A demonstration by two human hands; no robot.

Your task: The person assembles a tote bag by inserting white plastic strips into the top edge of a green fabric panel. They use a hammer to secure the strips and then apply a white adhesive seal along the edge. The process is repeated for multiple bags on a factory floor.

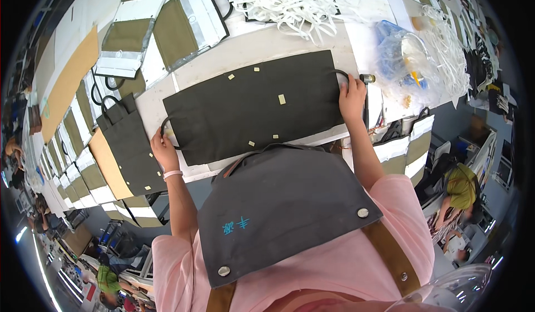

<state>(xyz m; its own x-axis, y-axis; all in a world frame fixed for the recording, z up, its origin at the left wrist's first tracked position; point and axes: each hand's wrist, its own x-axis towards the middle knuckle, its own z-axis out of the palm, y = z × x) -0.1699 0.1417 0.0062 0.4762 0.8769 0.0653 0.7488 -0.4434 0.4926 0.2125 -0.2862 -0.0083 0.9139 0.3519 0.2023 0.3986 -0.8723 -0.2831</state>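
Observation:
A long dark bag panel (251,108) lies flat across the white table in front of me, with several small pale yellow patches on it. Black loop handles stick out at its two short ends. At the left end, my left hand (165,155) is closed around the edge by the left handle (164,124). My right hand (352,100) has its fingers closed at the right end, next to the right handle (340,73). A similar dark bag panel (125,150) with its own handles and patches lies left of my left hand.
White straps (295,2) are heaped at the back. A clear plastic bag (404,55) sits to the right, near a dark rod-like tool (367,79). Olive-and-white bag pieces (176,32) and tan board (72,80) cover the left side. Other people (460,186) sit farther off.

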